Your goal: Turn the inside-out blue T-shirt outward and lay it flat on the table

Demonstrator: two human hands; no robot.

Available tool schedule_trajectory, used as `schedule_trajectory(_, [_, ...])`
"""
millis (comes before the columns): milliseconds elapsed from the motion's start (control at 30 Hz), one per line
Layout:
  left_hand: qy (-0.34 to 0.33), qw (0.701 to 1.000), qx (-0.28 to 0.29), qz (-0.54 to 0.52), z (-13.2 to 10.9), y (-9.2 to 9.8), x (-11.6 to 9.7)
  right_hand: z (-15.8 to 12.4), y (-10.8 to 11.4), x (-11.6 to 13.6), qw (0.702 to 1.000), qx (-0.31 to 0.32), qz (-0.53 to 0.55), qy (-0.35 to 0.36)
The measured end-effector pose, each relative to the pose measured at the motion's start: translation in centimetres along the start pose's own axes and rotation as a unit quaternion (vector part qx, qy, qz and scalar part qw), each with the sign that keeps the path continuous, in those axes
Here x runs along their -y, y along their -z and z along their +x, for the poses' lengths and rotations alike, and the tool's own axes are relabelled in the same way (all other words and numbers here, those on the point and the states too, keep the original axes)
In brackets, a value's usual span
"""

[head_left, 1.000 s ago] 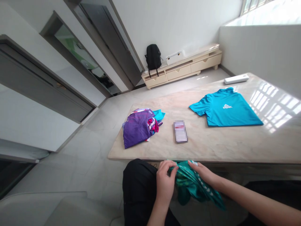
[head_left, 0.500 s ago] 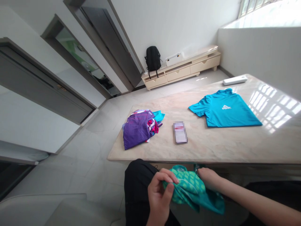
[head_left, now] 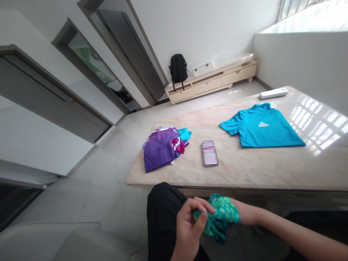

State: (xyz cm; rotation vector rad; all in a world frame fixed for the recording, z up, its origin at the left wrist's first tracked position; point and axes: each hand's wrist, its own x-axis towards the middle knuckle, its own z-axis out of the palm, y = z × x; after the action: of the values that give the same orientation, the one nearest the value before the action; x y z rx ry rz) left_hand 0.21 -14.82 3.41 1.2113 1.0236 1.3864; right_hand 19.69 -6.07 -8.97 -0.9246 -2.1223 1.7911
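Note:
My left hand is closed on a green garment with a light leaf-like pattern, pinching its left end between thumb and fingers. The cloth is bunched and hangs just below the table's front edge, over my lap. My right hand reaches in from the right and goes behind or inside the cloth. Its fingers are hidden there; only the wrist side shows. On the table beyond, a blue T-shirt with a white logo lies folded in half, one sleeve pointing left.
A pile of clothes with a purple shirt on top sits at the left of the marble table. A blurred phone-like object lies mid-table. A white elongated object rests at the far edge. Beyond stands a low cabinet with a black backpack.
My right hand has gone from beside the green garment to behind or inside it. The cloth is more bunched, and its hanging right part has drawn in. My left hand keeps its grip.

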Motion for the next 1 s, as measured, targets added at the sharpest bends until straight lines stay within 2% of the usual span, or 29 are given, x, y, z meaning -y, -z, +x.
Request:
schedule_trajectory(100, [0.016,0.999,0.01,0.038,0.4,-0.4,0.1,-0.9,0.6,2.4,0.978,0.053,0.199,0.019])
schedule_trajectory(200, [0.039,0.997,0.017,0.061,0.8,-0.6,0.3,-1.3,1.1,3.3,0.962,0.064,0.265,0.017])
schedule_trajectory(367, [0.066,0.99,0.022,0.126,1.2,-0.6,1.4,-0.6,0.9,2.0,0.952,-0.079,0.296,0.0])
schedule_trajectory(467, [0.064,0.984,0.0,0.168,1.4,0.2,2.1,-0.1,1.2,1.5,0.955,-0.123,0.267,0.039])
schedule_trajectory(533, [0.067,0.979,-0.008,0.192,1.5,1.0,2.4,-0.2,1.8,1.6,0.964,-0.138,0.209,0.088])
schedule_trajectory(667, [0.103,0.966,0.018,0.236,1.5,2.6,2.9,-1.0,3.2,2.1,0.957,-0.224,0.063,0.171])
schedule_trajectory(833, [0.18,0.95,0.073,0.246,1.4,2.7,3.2,-1.6,3.9,1.4,0.95,-0.268,0.002,0.158])
schedule_trajectory(933, [0.183,0.945,0.097,0.253,1.7,2.1,3.1,-1.5,4.2,1.0,0.947,-0.291,-0.007,0.136])
schedule_trajectory(1000, [0.17,0.937,0.083,0.293,2.1,2.0,3.1,-1.4,4.5,1.0,0.946,-0.296,-0.005,0.133])
